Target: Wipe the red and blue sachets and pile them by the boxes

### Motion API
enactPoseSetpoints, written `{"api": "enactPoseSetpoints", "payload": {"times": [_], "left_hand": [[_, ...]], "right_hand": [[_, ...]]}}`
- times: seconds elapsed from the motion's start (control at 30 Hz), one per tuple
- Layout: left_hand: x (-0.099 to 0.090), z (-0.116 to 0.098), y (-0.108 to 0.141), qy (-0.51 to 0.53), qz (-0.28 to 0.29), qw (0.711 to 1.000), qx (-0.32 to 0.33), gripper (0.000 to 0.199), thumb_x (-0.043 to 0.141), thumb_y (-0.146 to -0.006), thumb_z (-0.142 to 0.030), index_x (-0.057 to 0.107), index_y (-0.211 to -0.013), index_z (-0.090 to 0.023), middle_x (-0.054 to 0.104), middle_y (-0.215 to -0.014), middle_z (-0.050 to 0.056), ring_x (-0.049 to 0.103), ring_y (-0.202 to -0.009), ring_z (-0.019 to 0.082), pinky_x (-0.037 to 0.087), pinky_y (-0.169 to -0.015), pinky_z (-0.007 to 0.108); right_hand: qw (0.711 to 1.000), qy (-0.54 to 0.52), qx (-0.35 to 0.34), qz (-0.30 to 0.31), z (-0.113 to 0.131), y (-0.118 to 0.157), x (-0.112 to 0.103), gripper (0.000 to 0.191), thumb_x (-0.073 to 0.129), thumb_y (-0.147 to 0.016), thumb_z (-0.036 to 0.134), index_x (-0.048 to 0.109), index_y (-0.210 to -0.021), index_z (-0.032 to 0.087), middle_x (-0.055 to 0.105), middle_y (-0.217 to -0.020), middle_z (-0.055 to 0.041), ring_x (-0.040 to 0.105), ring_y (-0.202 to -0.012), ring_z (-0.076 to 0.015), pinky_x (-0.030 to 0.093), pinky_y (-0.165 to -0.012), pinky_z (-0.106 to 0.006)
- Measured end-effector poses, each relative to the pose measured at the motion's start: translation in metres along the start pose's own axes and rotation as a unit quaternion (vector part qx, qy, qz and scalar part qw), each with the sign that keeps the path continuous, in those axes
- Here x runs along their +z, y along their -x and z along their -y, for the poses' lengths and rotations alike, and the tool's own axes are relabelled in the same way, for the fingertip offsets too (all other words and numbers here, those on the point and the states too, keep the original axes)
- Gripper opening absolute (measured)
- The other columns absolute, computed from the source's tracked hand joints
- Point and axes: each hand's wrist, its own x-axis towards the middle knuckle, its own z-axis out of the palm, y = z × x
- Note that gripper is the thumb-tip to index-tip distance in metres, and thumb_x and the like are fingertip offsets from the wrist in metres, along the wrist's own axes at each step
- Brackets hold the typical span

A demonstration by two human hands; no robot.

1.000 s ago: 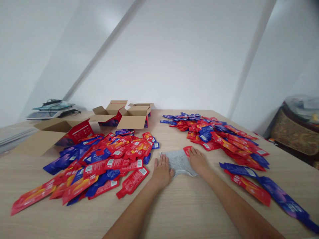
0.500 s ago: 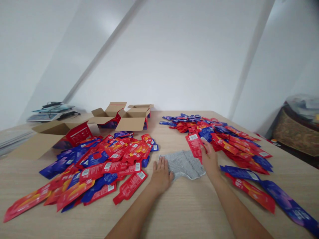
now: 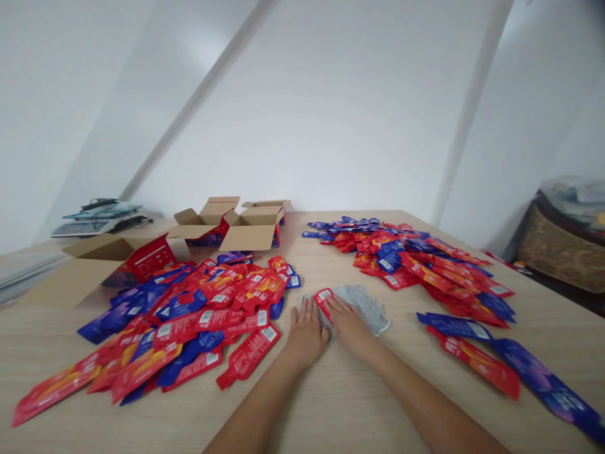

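Note:
Near the middle of the table lies a grey cloth [image 3: 366, 302], partly under both hands. My left hand [image 3: 306, 337] is flat on its left edge, fingers spread a little. On the cloth rests a red packet [image 3: 324, 299] with a white label, pressed under the stretched fingers of my right hand [image 3: 347, 325]. The hands are side by side. To the left spreads a pile of red and blue packets [image 3: 222, 293]; a second pile [image 3: 425, 268] lies to the right.
Open cardboard boxes [image 3: 253, 236] stand behind the left pile, with another open box [image 3: 101, 255] at the left. Long blue and red packets [image 3: 477, 362] lie at right front. A patterned bag [image 3: 558, 246] is beyond the right table edge.
My right hand has moved left from the right pile's edge onto the cloth, bringing the red packet, and its fingers are now flat. My left hand has stayed in place.

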Motion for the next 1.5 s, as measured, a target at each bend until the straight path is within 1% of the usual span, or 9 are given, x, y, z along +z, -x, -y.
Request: {"api": "enactPoseSetpoints", "payload": {"times": [0.3, 0.53, 0.67, 0.83, 0.93, 1.07, 1.2, 1.37, 1.5], "left_hand": [[0.005, 0.002, 0.001, 0.002, -0.022, 1.000, 0.000, 0.066, 0.020, -0.092, -0.044, 0.029, -0.142, -0.002, 0.020, -0.151, 0.020, 0.008, -0.141, 0.028, 0.011, -0.112, 0.051], [0.007, 0.004, 0.001, 0.007, -0.022, 1.000, 0.002, 0.066, 0.019, -0.092, -0.044, 0.029, -0.142, -0.003, 0.020, -0.151, 0.018, 0.007, -0.141, 0.027, 0.010, -0.112, 0.050], [0.008, 0.004, 0.000, 0.012, -0.017, 1.000, 0.004, 0.066, 0.020, -0.092, -0.045, 0.027, -0.143, -0.003, 0.020, -0.151, 0.018, 0.008, -0.141, 0.028, 0.011, -0.112, 0.051], [0.008, 0.003, 0.000, 0.016, -0.025, 1.000, -0.001, 0.066, 0.020, -0.093, -0.046, 0.027, -0.143, -0.003, 0.020, -0.151, 0.018, 0.008, -0.141, 0.028, 0.012, -0.112, 0.051], [0.009, 0.003, 0.000, 0.019, -0.027, 0.999, -0.001, 0.066, 0.020, -0.093, -0.046, 0.028, -0.143, -0.004, 0.020, -0.151, 0.018, 0.009, -0.141, 0.028, 0.011, -0.112, 0.051], [0.009, 0.003, 0.000, 0.022, -0.030, 0.999, -0.001, 0.065, 0.021, -0.093, -0.046, 0.028, -0.143, -0.005, 0.020, -0.151, 0.019, 0.009, -0.141, 0.029, 0.011, -0.111, 0.052], [0.008, 0.003, 0.000, 0.023, -0.031, 0.999, 0.004, 0.061, 0.021, -0.094, -0.045, 0.030, -0.143, -0.011, 0.021, -0.151, 0.018, 0.009, -0.141, 0.029, 0.011, -0.111, 0.054], [0.007, 0.004, 0.001, 0.021, -0.030, 0.999, 0.013, 0.060, 0.022, -0.094, -0.045, 0.030, -0.143, -0.012, 0.021, -0.151, 0.017, 0.008, -0.141, 0.029, 0.010, -0.111, 0.054], [0.006, 0.003, 0.000, 0.041, -0.028, 0.999, 0.010, 0.060, 0.023, -0.093, -0.045, 0.029, -0.143, -0.012, 0.021, -0.151, 0.017, 0.009, -0.141, 0.029, 0.011, -0.111, 0.054]], "right_hand": [[0.985, 0.073, 0.153, -0.028, -0.033, 0.007, -0.019, 0.059, 0.042, -0.087, 0.038, 0.042, -0.137, 0.008, 0.038, -0.145, -0.0164, 0.033, -0.133, -0.0272, 0.028, -0.106, -0.039], [0.979, 0.054, 0.181, -0.076, -0.035, 0.006, -0.029, 0.059, 0.039, -0.077, 0.006, 0.040, -0.136, 0.008, 0.062, -0.118, -0.0165, 0.060, -0.105, -0.0217, 0.042, -0.086, -0.028], [0.966, 0.053, 0.205, -0.147, -0.047, 0.016, -0.053, 0.044, 0.036, -0.080, 0.006, 0.054, -0.120, 0.013, 0.069, -0.094, -0.0118, 0.064, -0.085, -0.0205, 0.043, -0.070, -0.027], [0.935, 0.011, 0.081, -0.345, -0.047, 0.033, -0.081, 0.019, 0.047, -0.079, 0.018, 0.064, -0.087, 0.019, 0.066, -0.083, -0.0055, 0.058, -0.081, -0.0196, 0.041, -0.075, -0.030], [0.922, 0.008, -0.008, -0.387, -0.033, 0.039, -0.091, 0.018, 0.047, -0.077, 0.015, 0.060, -0.067, 0.021, 0.064, -0.073, -0.0022, 0.054, -0.081, -0.0197, 0.038, -0.084, -0.035], [0.932, 0.034, -0.059, -0.356, -0.007, 0.033, -0.090, 0.021, 0.048, -0.076, 0.012, 0.063, -0.066, 0.023, 0.067, -0.095, -0.0007, 0.050, -0.102, -0.0224, 0.025, -0.102, -0.045], [0.952, 0.053, -0.026, -0.299, 0.009, 0.014, -0.067, 0.033, 0.050, -0.081, 0.020, 0.063, -0.111, 0.023, 0.047, -0.138, -0.0066, 0.034, -0.128, -0.0280, 0.018, -0.108, -0.051], [0.993, -0.002, -0.032, -0.111, 0.010, 0.010, -0.033, 0.044, 0.039, -0.089, 0.026, 0.052, -0.129, 0.015, 0.053, -0.133, -0.0117, 0.045, -0.123, -0.0222, 0.032, -0.104, -0.039], [0.999, 0.002, -0.046, -0.007, 0.015, 0.017, -0.026, 0.048, 0.039, -0.086, 0.020, 0.051, -0.131, 0.011, 0.048, -0.138, -0.0126, 0.040, -0.129, -0.0209, 0.029, -0.108, -0.035]]}}
